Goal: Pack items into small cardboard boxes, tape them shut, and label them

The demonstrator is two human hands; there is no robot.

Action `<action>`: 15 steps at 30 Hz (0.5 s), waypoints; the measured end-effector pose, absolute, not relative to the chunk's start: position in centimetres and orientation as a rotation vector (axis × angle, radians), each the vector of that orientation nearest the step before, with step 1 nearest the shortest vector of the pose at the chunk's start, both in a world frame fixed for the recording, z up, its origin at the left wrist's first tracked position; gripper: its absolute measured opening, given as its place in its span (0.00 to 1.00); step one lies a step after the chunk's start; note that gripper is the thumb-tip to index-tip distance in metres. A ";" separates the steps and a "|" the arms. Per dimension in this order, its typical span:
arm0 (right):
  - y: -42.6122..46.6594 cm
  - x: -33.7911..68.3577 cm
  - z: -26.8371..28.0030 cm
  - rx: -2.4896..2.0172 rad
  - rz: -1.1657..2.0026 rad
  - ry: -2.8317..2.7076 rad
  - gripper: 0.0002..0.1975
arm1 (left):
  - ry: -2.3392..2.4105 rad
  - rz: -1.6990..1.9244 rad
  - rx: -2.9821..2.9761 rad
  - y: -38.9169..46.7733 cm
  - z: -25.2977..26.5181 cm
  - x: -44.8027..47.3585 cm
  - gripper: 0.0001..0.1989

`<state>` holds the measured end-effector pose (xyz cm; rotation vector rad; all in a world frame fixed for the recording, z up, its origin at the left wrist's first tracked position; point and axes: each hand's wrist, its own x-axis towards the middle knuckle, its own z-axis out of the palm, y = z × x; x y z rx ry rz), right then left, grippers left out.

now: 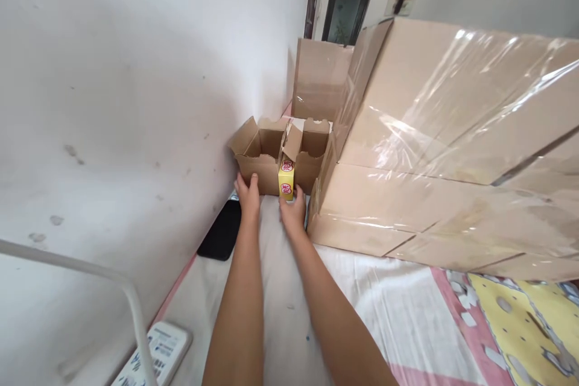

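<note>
Two small cardboard boxes with raised flaps stand side by side: a left box (pixel 259 172) and a right box (pixel 311 174). Between them is a narrow yellow carton (pixel 286 189) with red print. My left hand (pixel 248 196) grips the lower front of the left box near its corner, thumb against the front face. My right hand (pixel 294 208) holds the lower end of the yellow carton, its thumb on one side and fingers on the other. Parts of the fingers are hidden against the boxes.
A white wall (pixel 136 102) runs along the left. Large taped cardboard (pixel 429 132) rises on the right, with another cardboard panel (pixel 321 78) behind. A black phone (pixel 221 229) lies beside my left forearm. A white labelled box (pixel 156 356) and pale tube (pixel 133 301) are lower left.
</note>
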<state>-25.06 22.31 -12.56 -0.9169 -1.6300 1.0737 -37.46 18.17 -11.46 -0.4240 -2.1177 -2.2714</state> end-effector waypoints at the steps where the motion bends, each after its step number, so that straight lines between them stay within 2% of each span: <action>1: 22.4 -25.0 -12.4 -0.914 1.063 -1.639 0.24 | -2.117 -2.283 -0.412 17.9 -11.5 -37.8 0.26; 4: 21.8 -24.6 -11.3 -0.898 1.024 -1.662 0.15 | -2.078 -2.335 -0.381 16.5 -11.1 -38.1 0.24; 6: 20.8 -24.1 -10.1 -0.852 1.005 -1.674 0.12 | -2.031 -2.368 -0.359 15.3 -10.4 -37.7 0.24; 15: 11.1 -18.8 -4.9 -0.663 0.874 -1.746 0.18 | -1.840 -2.367 -0.224 5.6 -7.7 -31.9 0.27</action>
